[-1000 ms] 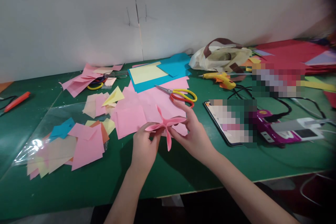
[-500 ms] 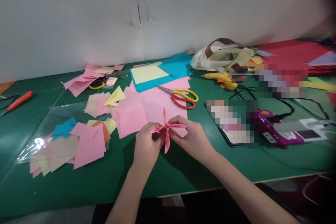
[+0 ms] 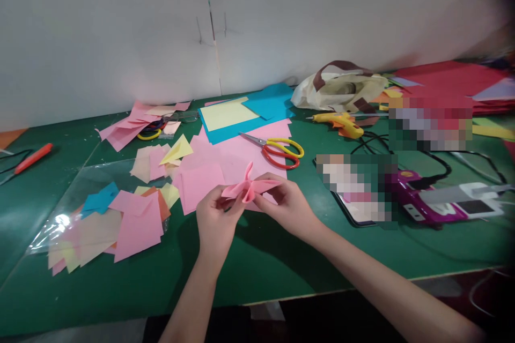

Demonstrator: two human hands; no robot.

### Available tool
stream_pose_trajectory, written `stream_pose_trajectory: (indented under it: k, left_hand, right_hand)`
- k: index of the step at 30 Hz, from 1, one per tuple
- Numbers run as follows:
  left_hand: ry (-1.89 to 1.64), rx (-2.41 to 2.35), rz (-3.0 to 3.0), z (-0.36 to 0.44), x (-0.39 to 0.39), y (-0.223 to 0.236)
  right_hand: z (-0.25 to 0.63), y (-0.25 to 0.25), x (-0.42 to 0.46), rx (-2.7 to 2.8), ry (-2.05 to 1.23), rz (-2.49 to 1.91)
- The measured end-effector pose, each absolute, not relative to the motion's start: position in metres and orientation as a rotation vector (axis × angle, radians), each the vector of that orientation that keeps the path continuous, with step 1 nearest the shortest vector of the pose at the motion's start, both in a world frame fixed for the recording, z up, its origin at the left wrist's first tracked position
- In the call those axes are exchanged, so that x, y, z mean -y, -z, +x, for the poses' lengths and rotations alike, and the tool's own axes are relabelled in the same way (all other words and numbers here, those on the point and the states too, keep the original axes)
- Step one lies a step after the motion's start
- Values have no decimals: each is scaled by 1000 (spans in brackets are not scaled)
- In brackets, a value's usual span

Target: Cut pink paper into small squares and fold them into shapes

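A pink folded paper flower [image 3: 249, 188], with petals standing out to several sides, is held between both hands above the near part of the table. My left hand [image 3: 219, 214] pinches its left side, thumb toward the front petal. On the other side my right hand [image 3: 285, 203] grips the right petal between thumb and fingers. Just beyond the hands lie pink paper sheets [image 3: 229, 158] and a stack of pink squares [image 3: 201, 185]. Scissors [image 3: 277, 149] with one yellow and one red handle rest on the pink sheets, blades pointing left.
Left are loose paper squares [image 3: 139, 228] on a clear plastic bag [image 3: 96, 177]. Blue sheets [image 3: 277, 99] lie at the back. Rightward are a cloth bag [image 3: 306, 94], a yellow glue gun [image 3: 341, 122], a phone [image 3: 354, 187] and a purple power strip [image 3: 418, 201] with cables.
The paper flower has tilted, its front petal now pointing more toward me and looking shorter. Both hands have shifted slightly left and turned with it.
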State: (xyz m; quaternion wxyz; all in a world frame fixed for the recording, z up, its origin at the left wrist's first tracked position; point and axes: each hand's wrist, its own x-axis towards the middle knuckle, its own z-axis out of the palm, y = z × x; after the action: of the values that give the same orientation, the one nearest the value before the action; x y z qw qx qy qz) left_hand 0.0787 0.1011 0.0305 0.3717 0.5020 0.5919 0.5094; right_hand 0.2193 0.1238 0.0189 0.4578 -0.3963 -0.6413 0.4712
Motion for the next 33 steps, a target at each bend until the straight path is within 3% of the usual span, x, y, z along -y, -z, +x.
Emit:
stream_pose_trajectory:
  k: [18, 33]
  left_hand:
    - [-1079, -1433, 1255, 76, -123, -38]
    - [-1007, -1335, 1337, 52, -168, 8]
  right_hand:
    - [212, 7, -158, 1408, -1176, -933]
    - [206, 13, -174, 1535, -969, -1075]
